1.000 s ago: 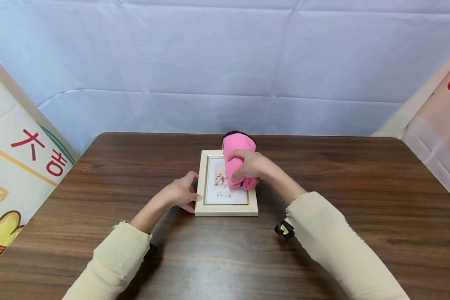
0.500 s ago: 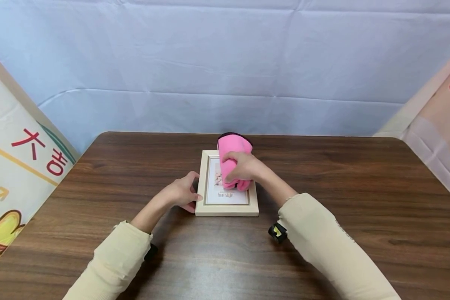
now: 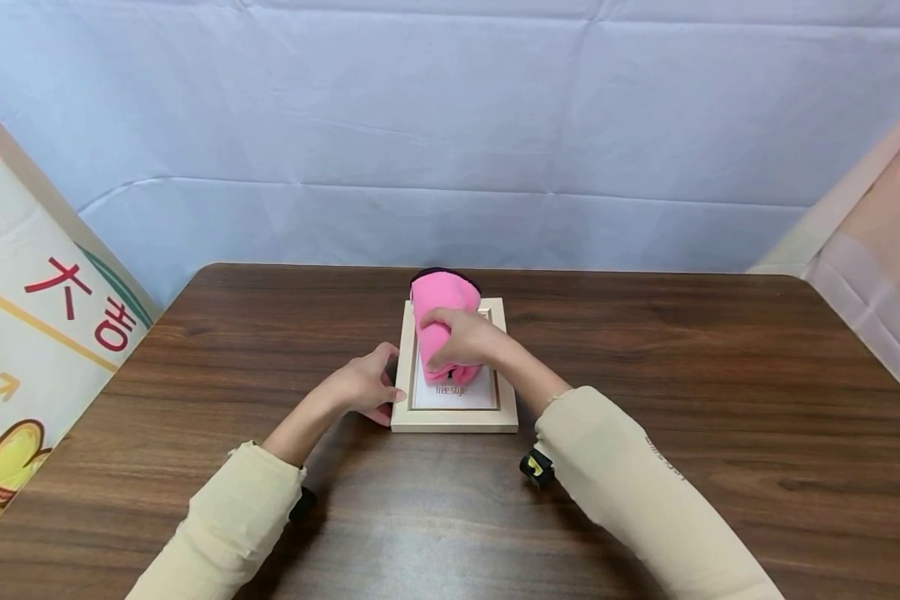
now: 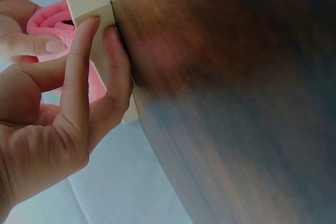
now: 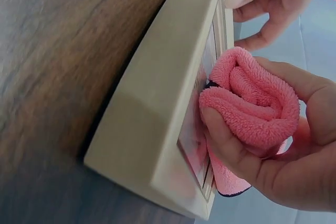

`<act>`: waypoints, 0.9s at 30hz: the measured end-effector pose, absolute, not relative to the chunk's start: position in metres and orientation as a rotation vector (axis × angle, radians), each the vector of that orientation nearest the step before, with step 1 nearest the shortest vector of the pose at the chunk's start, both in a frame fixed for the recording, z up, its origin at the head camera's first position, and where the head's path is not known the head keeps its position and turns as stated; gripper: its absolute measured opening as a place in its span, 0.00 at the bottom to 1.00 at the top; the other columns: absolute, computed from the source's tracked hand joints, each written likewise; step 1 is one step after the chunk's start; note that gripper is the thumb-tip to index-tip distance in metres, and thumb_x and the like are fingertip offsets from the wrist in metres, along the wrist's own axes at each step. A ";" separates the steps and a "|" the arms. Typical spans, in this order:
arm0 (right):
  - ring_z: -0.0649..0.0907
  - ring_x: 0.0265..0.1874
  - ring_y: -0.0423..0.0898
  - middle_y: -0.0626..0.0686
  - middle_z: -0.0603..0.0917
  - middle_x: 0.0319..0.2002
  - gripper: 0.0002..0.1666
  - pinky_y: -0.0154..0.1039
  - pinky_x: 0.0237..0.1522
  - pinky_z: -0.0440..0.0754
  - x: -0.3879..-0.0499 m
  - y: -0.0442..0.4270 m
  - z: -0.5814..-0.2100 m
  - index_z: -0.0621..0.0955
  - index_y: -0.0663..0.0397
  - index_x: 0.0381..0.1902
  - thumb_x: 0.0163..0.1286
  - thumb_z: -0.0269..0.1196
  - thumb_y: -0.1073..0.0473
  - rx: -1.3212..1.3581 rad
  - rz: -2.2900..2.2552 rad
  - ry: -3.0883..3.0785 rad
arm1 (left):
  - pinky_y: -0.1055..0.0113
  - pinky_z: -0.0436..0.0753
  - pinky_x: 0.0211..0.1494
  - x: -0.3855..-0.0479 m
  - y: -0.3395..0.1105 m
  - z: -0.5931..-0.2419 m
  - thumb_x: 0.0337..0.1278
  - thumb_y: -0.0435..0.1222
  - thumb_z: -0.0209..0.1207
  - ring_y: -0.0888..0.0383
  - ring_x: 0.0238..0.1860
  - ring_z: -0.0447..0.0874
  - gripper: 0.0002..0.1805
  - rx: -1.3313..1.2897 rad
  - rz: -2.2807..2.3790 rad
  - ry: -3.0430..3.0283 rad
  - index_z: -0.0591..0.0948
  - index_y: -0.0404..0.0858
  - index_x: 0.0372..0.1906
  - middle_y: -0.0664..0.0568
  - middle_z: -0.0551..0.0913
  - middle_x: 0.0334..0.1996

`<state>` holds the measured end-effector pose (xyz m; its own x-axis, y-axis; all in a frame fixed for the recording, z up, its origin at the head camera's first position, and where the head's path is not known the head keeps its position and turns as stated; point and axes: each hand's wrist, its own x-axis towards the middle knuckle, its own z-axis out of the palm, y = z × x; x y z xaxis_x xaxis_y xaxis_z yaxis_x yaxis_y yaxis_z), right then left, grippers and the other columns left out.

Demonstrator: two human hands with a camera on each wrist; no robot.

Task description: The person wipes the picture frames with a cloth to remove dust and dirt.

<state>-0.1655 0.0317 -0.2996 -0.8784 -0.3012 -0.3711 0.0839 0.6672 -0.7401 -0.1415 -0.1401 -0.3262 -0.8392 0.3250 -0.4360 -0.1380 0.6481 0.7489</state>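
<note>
Curled round the near part of a folded pink cloth (image 3: 442, 296), the right hand (image 3: 461, 337) has its thumb and fingers on opposite sides, with the soft layers filling the gap. The cloth runs from this grip towards the table's far edge, its dark-trimmed end beyond the fingers; its near end rests against the face of a cream picture frame (image 3: 453, 422).

At the frame's left side, the left hand (image 3: 363, 379) pinches the border, thumb over the top face and fingertips against the outer side. Below the cloth, "free style" lettering (image 3: 452, 390) shows near the frame's near edge. The frame lies flat on the brown wooden table (image 3: 682, 375), about midway between its left and right edges, nearer the far one. Past that far edge hangs a pale sheet (image 3: 450, 125).
</note>
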 end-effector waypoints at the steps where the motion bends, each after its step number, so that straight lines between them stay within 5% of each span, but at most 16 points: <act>1: 0.81 0.17 0.50 0.62 0.72 0.48 0.36 0.43 0.22 0.84 -0.165 0.030 -0.300 0.70 0.45 0.58 0.52 0.67 0.67 -0.174 -1.100 2.420 | 0.63 0.85 0.27 -0.142 -0.140 -0.326 0.57 0.24 0.55 0.52 0.23 0.81 0.28 0.144 1.114 2.318 0.58 0.34 0.61 0.38 0.73 0.34; 27: 0.80 0.17 0.49 0.62 0.69 0.53 0.34 0.41 0.21 0.83 -0.165 0.037 -0.296 0.71 0.44 0.57 0.50 0.67 0.66 -0.164 -0.985 2.497 | 0.63 0.85 0.26 -0.142 -0.141 -0.324 0.56 0.23 0.55 0.52 0.22 0.81 0.29 0.135 1.095 2.316 0.57 0.34 0.61 0.39 0.72 0.33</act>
<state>-0.1652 0.0366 -0.2959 -0.8924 -0.2677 -0.3632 0.0524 0.7381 -0.6727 -0.1423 -0.1408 -0.3237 -0.8333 0.3199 -0.4508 -0.1457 0.6597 0.7373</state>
